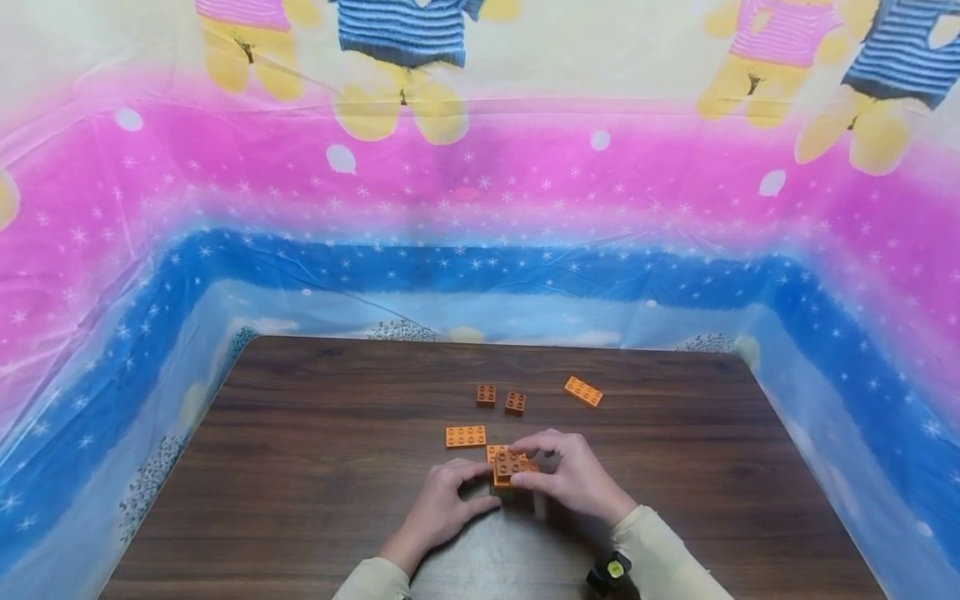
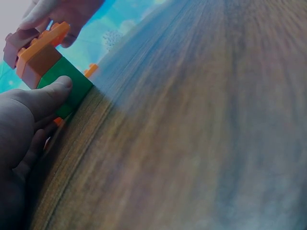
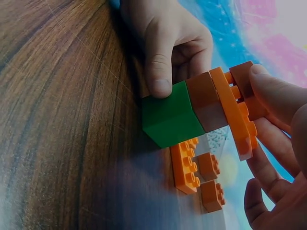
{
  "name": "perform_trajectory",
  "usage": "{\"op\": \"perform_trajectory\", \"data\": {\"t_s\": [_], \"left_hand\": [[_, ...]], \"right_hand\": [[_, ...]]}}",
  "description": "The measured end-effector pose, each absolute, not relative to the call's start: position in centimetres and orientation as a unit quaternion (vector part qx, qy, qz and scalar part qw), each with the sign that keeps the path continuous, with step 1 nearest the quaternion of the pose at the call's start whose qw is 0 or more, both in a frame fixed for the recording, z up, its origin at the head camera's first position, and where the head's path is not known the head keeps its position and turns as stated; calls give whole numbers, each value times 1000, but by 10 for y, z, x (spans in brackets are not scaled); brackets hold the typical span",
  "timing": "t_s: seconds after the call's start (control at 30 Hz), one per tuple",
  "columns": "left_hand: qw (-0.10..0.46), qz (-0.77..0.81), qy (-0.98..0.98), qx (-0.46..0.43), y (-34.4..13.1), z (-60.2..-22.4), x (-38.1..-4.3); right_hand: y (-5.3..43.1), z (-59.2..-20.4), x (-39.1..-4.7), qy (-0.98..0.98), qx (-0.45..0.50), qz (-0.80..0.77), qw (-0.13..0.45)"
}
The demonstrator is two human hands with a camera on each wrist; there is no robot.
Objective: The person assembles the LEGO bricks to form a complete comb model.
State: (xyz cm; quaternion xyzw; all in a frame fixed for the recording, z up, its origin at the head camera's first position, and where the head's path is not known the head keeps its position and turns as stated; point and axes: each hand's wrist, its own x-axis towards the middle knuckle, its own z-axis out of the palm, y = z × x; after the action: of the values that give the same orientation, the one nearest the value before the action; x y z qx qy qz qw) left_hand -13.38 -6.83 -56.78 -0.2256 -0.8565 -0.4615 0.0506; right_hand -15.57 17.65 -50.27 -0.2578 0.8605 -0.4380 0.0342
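Observation:
A small tower stands on the table in front of me: a green block (image 3: 172,115) at the bottom, a brown brick (image 3: 205,101) on it, then a thin orange plate (image 3: 232,115) with studs. My left hand (image 1: 442,504) grips the green block low down, its thumb against one side in both wrist views. Between the thumb and fingers of my right hand (image 1: 577,479), a second brown brick (image 1: 507,465) is pinched at one end of the plate's top. Studs of the plate show beside and under that brick in the right wrist view.
Just behind the tower lies another orange plate (image 1: 466,437). Farther back sit two small brown bricks, one (image 1: 486,396) left of the other (image 1: 515,403). An angled orange plate (image 1: 583,391) lies right of them. The dark wooden table (image 1: 315,433) ends at a patterned cloth (image 1: 525,275).

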Motion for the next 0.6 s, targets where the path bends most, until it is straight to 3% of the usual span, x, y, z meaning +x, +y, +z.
{"op": "perform_trajectory", "data": {"t_s": [0.6], "left_hand": [[37, -469, -853, -226, -69, -567, -134]], "right_hand": [[175, -504, -153, 860, -255, -441, 34]]}}
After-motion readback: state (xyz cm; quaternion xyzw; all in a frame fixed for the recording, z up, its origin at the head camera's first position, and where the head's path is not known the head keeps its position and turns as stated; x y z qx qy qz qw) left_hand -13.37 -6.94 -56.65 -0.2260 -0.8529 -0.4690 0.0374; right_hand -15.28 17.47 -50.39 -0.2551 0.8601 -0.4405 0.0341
